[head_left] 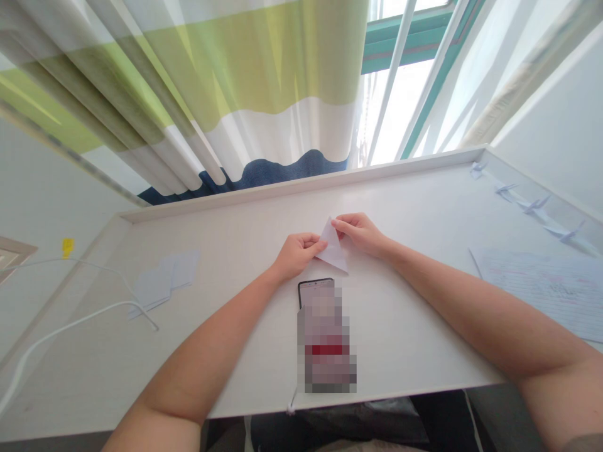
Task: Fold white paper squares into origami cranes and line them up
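The left hand [298,256] and right hand [360,233] pinch a folded white paper triangle [333,248] between their fingertips, just above a black-edged phone [323,333] (its screen pixelated, unreadable) on the smooth white counter [414,201]. Small paper cranes [537,204] sit beyond a ruled sheet [541,289].

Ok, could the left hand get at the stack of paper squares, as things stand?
Probably yes: the left hand holds the folded paper, so it would need to let go first, but no object shows between it and the paper squares.
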Demonstrator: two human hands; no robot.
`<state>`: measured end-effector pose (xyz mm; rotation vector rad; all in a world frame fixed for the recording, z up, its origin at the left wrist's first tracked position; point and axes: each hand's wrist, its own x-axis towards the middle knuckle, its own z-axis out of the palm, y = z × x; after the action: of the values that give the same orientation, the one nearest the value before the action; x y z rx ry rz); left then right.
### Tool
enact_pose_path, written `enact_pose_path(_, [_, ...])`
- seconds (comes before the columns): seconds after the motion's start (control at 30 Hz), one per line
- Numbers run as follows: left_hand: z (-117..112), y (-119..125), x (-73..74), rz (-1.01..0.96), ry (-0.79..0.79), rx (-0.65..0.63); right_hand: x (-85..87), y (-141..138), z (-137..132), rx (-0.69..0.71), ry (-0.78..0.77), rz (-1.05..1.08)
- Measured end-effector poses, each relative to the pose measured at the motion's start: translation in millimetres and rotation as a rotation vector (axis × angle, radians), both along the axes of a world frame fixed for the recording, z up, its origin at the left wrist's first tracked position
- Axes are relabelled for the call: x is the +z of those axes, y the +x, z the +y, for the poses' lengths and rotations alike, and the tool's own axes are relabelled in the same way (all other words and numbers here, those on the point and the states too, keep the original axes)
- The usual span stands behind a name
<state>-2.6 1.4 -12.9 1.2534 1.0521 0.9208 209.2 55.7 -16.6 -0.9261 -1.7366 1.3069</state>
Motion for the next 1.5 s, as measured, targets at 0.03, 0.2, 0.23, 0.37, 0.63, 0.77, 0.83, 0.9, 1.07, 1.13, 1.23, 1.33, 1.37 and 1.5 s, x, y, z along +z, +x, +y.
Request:
enact_pose_path(0.03, [0.0, -0.1, -0.1, 0.000, 0.000, -0.002, 0.2, 0.1, -0.2, -0.001, -0.001, -0.004])
enact_pose_path(0.2, [0.0, -0.4, 0.3, 0.012, 0.008, -0.002, 1.3, 0.1, -0.8, -0.003, 0.002, -0.012])
enact_pose_path(0.23, [0.0, -0.4, 0.4, 0.014, 0.010, -0.001, 1.4, 0.1, -0.8, -0.003, 0.001, -0.012])
enact_pose_path(0.37, [0.2, -0.6, -0.1, 0.015, 0.010, 0.002, 1.6, -0.1, -0.5, 0.002, 0.000, -0.010])
enact_pose_path(0.63, [-0.5, -0.5, 0.8, 0.002, 0.006, -0.003, 0.8, -0.7, 0.0, -0.001, 0.001, -0.009])
enact_pose_path(0.77, [-0.4, -0.3, 1.5, 0.001, 0.007, -0.003, 0.9, -0.3, -0.1, 0.002, -0.001, -0.003])
enact_pose_path(0.83, [-0.3, -0.3, 1.5, 0.002, 0.006, -0.002, 1.1, 0.3, -0.3, 0.005, -0.003, 0.002])
enact_pose_path(0.9, [-0.4, -0.3, 1.2, -0.002, 0.001, 0.004, 1.4, 0.9, -0.6, 0.017, -0.011, 0.007])
enact_pose_path(1.07, [-0.2, 0.1, -1.3, -0.006, -0.009, 0.048, 2.6, 0.6, -1.7, 0.043, -0.057, -0.019])
enact_pose_path(1.13, [0.2, 0.5, -2.2, -0.010, -0.007, 0.063, 2.4, -0.1, -1.7, 0.043, -0.056, -0.025])
enact_pose_path(1.23, [0.7, 1.3, -2.2, -0.043, -0.017, 0.075, 0.7, -0.6, -1.3, 0.043, -0.041, -0.032])
enact_pose_path(1.33, [0.3, 2.2, -0.4, -0.069, -0.028, 0.087, -1.1, -0.4, -1.0, 0.044, -0.032, -0.050])
enact_pose_path(1.37, [0.0, 2.4, 0.4, -0.072, -0.031, 0.091, -1.4, -0.3, -1.1, 0.045, -0.031, -0.055])
enact_pose_path(1.5, [-1.4, 3.2, 3.2, -0.080, -0.034, 0.105, -0.9, -0.4, -2.1, 0.046, -0.032, -0.074])
